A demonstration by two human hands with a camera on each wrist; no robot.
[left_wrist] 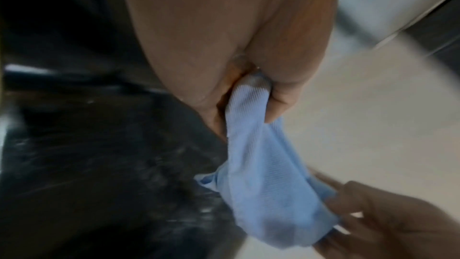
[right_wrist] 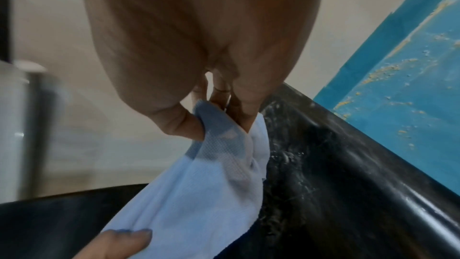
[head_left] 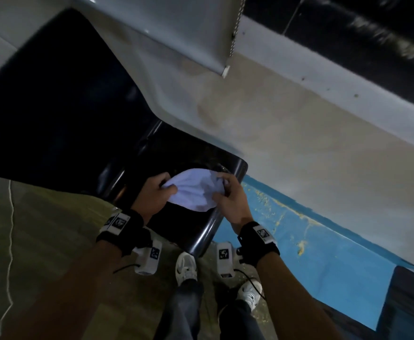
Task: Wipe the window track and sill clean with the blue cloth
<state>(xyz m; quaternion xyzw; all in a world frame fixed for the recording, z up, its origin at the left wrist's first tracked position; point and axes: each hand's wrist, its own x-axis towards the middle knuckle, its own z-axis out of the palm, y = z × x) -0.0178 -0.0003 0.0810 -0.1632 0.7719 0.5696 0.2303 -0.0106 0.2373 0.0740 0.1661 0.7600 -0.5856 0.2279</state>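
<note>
White sneakers stand beside a blue painted wall band.

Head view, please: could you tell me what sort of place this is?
Probably a plain indoor room by a window: a cream and blue painted wall, a glossy black ledge, a speckled floor. Both hands hold a pale blue cloth.

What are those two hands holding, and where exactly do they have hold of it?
A blue cloth. The left hand pinches its left edge and the right hand pinches its right edge, so it hangs bunched between them.
</note>
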